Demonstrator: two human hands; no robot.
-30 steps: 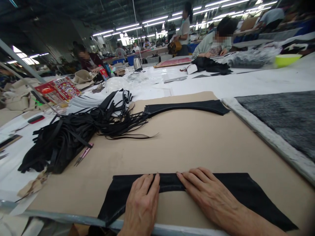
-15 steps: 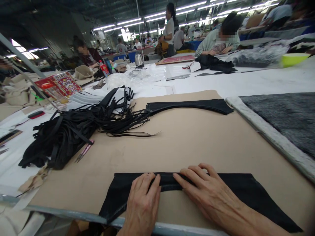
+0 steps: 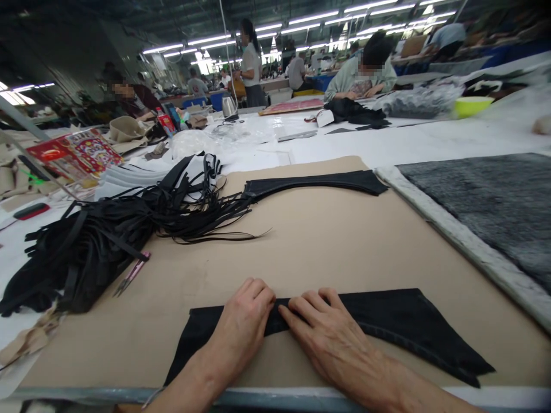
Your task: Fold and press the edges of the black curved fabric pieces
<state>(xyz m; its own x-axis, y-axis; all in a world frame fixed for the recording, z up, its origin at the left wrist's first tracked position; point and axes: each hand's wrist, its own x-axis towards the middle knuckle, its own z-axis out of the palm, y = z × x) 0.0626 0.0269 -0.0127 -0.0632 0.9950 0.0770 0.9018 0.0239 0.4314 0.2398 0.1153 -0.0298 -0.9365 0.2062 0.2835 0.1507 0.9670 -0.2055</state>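
A curved black fabric piece (image 3: 383, 310) with flared ends lies across the near part of a tan sheet. My left hand (image 3: 245, 315) bends over its upper edge, fingers pressed together and closed on the cloth; the fingertips are partly hidden. Just beside it, my right hand (image 3: 327, 330) rests on the same piece, fingers apart and the index finger stretched toward the left hand. Farther back lies a similar black piece (image 3: 310, 182), apart from both hands.
Left of the tan sheet (image 3: 275, 252) is a heap of black strips (image 3: 99, 241), with pink-handled thread snips (image 3: 133, 272) by it. A grey fuzzy slab (image 3: 482, 201) borders the right side. Across the white table a person (image 3: 359, 74) works near a yellow-green bowl (image 3: 473, 106).
My left hand has moved up onto the piece's upper edge, and its fingers have curled in. The black piece has turned slightly, its right end rising. The view has shifted to the right.
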